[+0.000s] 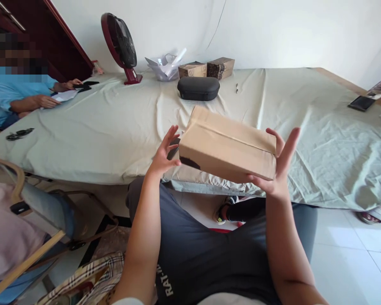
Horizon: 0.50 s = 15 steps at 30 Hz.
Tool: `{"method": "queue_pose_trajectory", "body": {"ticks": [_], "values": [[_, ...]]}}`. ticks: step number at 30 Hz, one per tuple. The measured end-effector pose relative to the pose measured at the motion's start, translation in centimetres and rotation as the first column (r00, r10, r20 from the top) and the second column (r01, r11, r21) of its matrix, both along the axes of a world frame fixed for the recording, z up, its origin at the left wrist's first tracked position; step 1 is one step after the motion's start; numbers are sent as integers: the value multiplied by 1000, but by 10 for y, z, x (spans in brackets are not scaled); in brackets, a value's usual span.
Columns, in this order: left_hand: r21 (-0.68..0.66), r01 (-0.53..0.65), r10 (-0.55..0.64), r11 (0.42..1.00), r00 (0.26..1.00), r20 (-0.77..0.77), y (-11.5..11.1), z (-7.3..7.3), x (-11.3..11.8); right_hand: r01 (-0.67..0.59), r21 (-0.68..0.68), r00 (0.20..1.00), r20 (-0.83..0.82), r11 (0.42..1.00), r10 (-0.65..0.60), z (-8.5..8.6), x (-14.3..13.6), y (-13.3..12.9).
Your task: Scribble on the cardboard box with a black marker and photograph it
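Note:
A brown cardboard box [227,146] is held tilted above the near edge of the table, with a dark patch on its lower left corner. My right hand [277,171] grips its right end, thumb and fingers on either side and one finger sticking up. At the box's left end, my left hand [163,154] is open with its fingers spread; whether a fingertip touches the cardboard is hard to tell. Between that hand and the box shows a dark object [174,149], mostly hidden.
On the cloth-covered table [120,127] stand a black case [198,88], cardboard boxes [221,68], a plastic basket [165,70] and a fan [122,46]. A person in blue [22,97] sits at the left, near a chair [47,207]. A dark flat device [362,103] lies right.

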State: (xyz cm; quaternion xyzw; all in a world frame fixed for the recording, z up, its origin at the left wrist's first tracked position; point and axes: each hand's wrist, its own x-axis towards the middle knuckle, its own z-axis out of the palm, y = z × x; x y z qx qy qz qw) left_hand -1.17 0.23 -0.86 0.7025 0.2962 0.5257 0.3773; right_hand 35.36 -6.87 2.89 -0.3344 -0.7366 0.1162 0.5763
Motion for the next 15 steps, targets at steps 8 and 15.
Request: {"method": "queue_pose_trajectory", "body": {"ticks": [8,15], "values": [[-133,287,-296,949,954,-48,-19,18,18,-90,-70,992,83,993,96,16,23,-18],[-185,309,-319,933,947,-26,-20,21,18,-138,-200,990,14,970,143,8,33,-16]]}}
